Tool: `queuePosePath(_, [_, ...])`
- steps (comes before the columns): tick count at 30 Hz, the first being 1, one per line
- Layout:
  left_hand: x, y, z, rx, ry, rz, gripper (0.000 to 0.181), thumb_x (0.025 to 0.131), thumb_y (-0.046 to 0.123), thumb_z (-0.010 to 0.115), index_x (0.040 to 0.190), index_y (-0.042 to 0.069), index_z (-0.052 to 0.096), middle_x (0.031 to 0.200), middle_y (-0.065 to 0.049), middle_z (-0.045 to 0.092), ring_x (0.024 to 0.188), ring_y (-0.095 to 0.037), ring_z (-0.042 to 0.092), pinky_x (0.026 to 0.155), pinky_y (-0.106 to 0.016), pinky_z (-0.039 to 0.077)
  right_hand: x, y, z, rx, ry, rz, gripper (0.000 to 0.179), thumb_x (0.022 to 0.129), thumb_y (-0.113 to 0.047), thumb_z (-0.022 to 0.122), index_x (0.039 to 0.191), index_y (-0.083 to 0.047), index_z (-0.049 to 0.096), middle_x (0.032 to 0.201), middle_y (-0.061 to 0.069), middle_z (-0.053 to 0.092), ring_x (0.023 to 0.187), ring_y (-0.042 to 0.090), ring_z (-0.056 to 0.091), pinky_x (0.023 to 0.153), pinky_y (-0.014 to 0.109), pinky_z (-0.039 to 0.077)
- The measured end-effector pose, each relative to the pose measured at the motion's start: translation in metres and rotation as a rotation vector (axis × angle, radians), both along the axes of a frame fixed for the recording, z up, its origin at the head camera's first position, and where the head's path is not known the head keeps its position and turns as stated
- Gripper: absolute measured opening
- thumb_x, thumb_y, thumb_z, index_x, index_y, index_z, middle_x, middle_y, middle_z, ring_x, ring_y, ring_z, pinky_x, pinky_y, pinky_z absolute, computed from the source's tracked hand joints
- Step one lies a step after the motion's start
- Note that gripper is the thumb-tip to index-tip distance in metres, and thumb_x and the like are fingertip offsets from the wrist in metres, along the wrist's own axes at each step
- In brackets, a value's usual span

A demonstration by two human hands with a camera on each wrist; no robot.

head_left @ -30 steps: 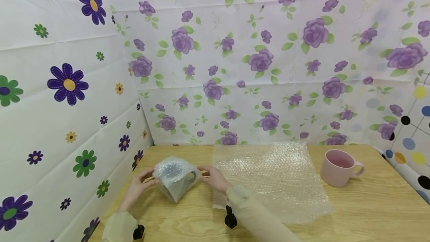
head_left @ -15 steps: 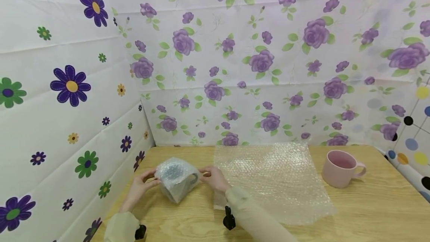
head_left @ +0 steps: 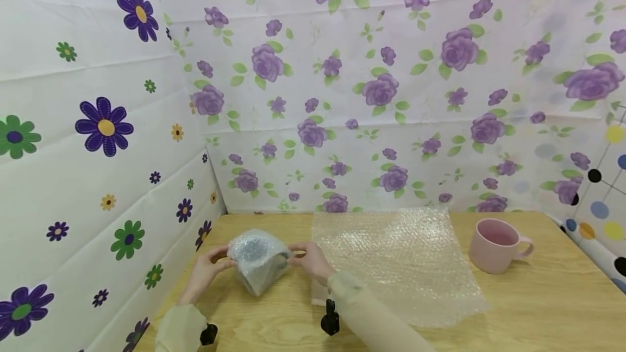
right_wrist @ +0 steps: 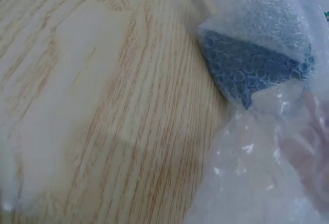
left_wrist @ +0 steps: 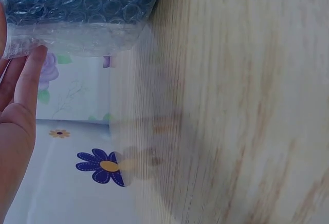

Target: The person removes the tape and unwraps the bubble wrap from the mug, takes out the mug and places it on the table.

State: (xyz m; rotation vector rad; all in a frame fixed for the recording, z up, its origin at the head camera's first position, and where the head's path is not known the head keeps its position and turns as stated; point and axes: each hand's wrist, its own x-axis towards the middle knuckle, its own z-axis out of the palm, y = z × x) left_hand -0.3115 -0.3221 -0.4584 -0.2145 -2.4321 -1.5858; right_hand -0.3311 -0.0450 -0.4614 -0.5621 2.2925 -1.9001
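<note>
My left hand: my left hand (head_left: 204, 271) sits at the left side of the bundle, thumb and fingers parted only as far as the wrap between them, pinching its edge.
My right hand: my right hand (head_left: 312, 261) pinches the right side of the same bundle, thumb and fingertips nearly together; in the right wrist view it is blurred behind clear film.
Bundle: the rounded bundle of clear bubble wrap (head_left: 258, 262) is between my hands, near the worktop's left edge, towards the back left corner; something dark blue-grey shows through the layers. One corner of the wrap points towards me. I cannot tell whether its whole base rests on the wood.
Sleeves: a pale cream sleeve covers each of my forearms, the right sleeve (head_left: 376, 314) crossing over the sheet's near left part.
Sheet: a clear, roughly square sheet of bubble wrap (head_left: 396, 265) lies flat right of the bundle, reaching the back edge.
Mug: a pale pink, round mug (head_left: 491, 251) stands upright just right of the sheet, near the back right corner, handle pointing towards the right edge.
Worktop: light wood-grain worktop (head_left: 274, 325).
Behind: a white curtain with purple roses (head_left: 352, 140) hangs along the back edge.
</note>
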Motion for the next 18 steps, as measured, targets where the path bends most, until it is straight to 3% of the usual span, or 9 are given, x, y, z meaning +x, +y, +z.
queuePosePath(8, [-0.003,0.004,0.002,0.057,-0.014,0.025,0.046,0.077,0.005,0.071,0.117,-0.011,0.054,0.106,-0.021,0.059,0.092,-0.011,0.055,0.077,-0.023,0.045,-0.002,0.003,0.003,0.0,-0.011,-0.027,0.031,0.08,0.002,0.065,0.11,0.001,0.062,0.11,0.015,0.059,0.09,0.024,0.059,0.076,0.035,0.049])
queuePosePath(12, [-0.004,0.005,0.009,0.083,0.003,0.021,0.045,0.077,0.006,0.072,0.115,-0.01,0.055,0.104,-0.02,0.06,0.092,-0.014,0.056,0.076,-0.023,0.046,-0.003,0.004,0.009,-0.027,0.003,-0.048,0.028,0.079,0.002,0.067,0.107,0.001,0.064,0.104,0.014,0.062,0.085,0.023,0.061,0.075,0.039,0.049])
queuePosePath(18, [-0.007,0.009,0.021,0.067,-0.004,0.0,0.045,0.077,0.009,0.072,0.115,-0.009,0.057,0.101,-0.018,0.062,0.091,-0.018,0.057,0.075,-0.023,0.046,-0.005,0.008,0.015,-0.044,0.023,-0.073,0.027,0.079,-0.002,0.069,0.106,0.0,0.065,0.104,0.011,0.062,0.086,0.022,0.06,0.073,0.035,0.049])
